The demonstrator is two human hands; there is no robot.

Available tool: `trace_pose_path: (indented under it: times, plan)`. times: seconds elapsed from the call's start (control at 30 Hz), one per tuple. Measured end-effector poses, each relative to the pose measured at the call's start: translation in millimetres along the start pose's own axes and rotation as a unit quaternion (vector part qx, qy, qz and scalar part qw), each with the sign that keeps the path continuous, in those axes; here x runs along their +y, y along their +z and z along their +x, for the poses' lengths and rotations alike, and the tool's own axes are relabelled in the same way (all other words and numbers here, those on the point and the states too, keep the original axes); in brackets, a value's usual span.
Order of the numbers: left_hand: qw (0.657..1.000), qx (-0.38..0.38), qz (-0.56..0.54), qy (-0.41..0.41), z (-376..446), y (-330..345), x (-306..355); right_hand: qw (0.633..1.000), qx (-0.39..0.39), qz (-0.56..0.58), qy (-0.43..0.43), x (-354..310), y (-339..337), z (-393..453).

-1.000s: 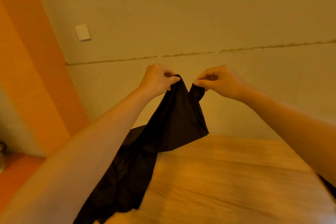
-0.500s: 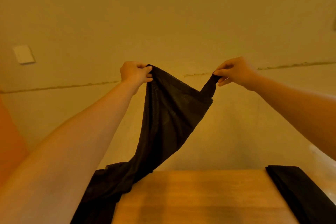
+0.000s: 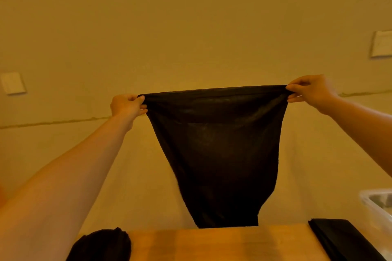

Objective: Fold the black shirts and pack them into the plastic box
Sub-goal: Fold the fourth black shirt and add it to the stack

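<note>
A black shirt (image 3: pixel 218 150) hangs stretched in the air in front of the wall, its lower end reaching down behind the table's far edge. My left hand (image 3: pixel 127 105) pinches its top left corner and my right hand (image 3: pixel 309 90) pinches its top right corner, so the top edge is pulled taut between them. A folded black shirt (image 3: pixel 341 239) lies at the table's right side. Beside it, at the right frame edge, stands the clear plastic box (image 3: pixel 379 205), only partly in view. A crumpled black shirt (image 3: pixel 101 246) lies at the lower left.
The wooden table (image 3: pixel 212 246) fills the bottom of the view. A beige wall stands behind it, with a white switch plate (image 3: pixel 13 82) at left and a white panel (image 3: pixel 381 43) at right.
Both hands moved apart and spread the shirt from a bunched drape into a taut flat sheet, lifted off the table. The view shifted right, bringing the plastic box into sight.
</note>
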State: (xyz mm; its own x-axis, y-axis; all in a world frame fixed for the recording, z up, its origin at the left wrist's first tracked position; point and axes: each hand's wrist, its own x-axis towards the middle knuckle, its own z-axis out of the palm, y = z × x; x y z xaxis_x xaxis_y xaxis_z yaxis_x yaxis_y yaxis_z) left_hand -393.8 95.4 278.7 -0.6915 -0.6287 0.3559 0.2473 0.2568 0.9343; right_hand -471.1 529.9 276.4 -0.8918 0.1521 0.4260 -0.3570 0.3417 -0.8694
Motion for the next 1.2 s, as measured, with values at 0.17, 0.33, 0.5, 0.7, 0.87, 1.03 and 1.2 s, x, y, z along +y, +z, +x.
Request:
trace_pose_path:
  times: [0.17, 0.33, 0.5, 0.7, 0.87, 1.03, 1.2]
  plan:
    - [0.998, -0.021, 0.052, 0.005, -1.7, -8.0, -15.6, 0.999, -0.009, -0.042, -0.009, 5.1, -7.4, -10.5]
    - [0.989, -0.089, 0.116, 0.027, -9.4, -31.6, -25.4, 0.996, -0.045, -0.074, -0.023, 14.1, -21.1, -27.8]
    - [0.983, -0.162, 0.080, 0.026, -35.0, -64.1, -25.0, 0.995, -0.057, -0.078, -0.039, 16.5, -45.9, -54.7]
    - [0.971, -0.225, 0.080, -0.004, -82.7, -102.8, -43.0, 0.992, -0.093, -0.080, -0.038, 24.7, -63.6, -119.3]
    - [0.955, -0.266, 0.126, -0.026, -152.2, -140.8, -68.8, 0.982, -0.140, -0.123, -0.016, 54.9, -76.6, -202.4]
    - [0.943, -0.275, 0.181, -0.040, -235.4, -178.9, -98.1, 0.971, -0.169, -0.167, -0.018, 92.5, -98.9, -300.0]
    - [0.915, -0.329, 0.232, 0.012, -299.2, -214.0, -132.9, 0.950, -0.196, -0.239, -0.040, 125.7, -108.4, -375.4]
